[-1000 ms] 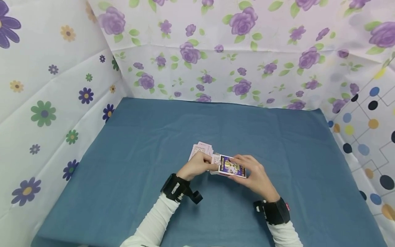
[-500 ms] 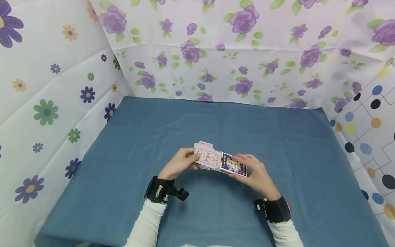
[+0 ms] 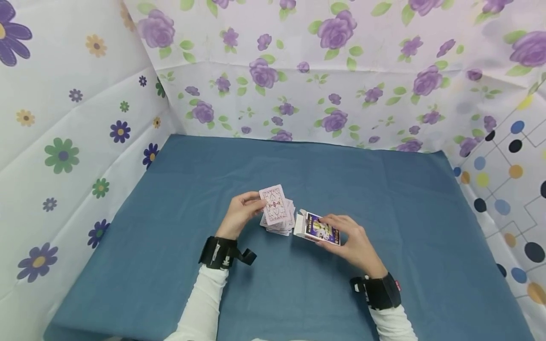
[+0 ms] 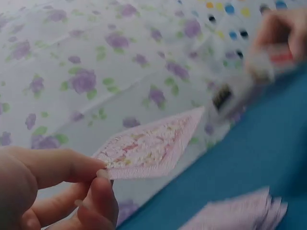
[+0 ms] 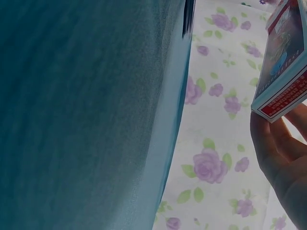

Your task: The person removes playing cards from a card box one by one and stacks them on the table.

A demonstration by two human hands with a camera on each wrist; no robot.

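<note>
My left hand (image 3: 241, 213) pinches a pink-patterned playing card (image 3: 275, 204) between thumb and fingers, above a loose pile of playing cards (image 3: 285, 227) on the table. In the left wrist view the same card (image 4: 148, 151) tilts away from the fingertips, and part of the pile (image 4: 235, 211) shows below it. My right hand (image 3: 351, 241) grips a purple-fronted card box (image 3: 323, 229) by its long edges. The box's flap (image 3: 300, 223) stands open toward the pile. Seen from the right wrist, the box (image 5: 283, 62) has a red label along its narrow side.
A blue cloth (image 3: 213, 175) covers the table. Floral sheets (image 3: 273, 85) hang behind it and at the left, and a dotted sheet (image 3: 503, 199) hangs at the right. A black strap (image 3: 219, 253) wraps each wrist.
My left hand has drawn the card out of the box, leftward and up over the pile. The right hand and box have barely moved.
</note>
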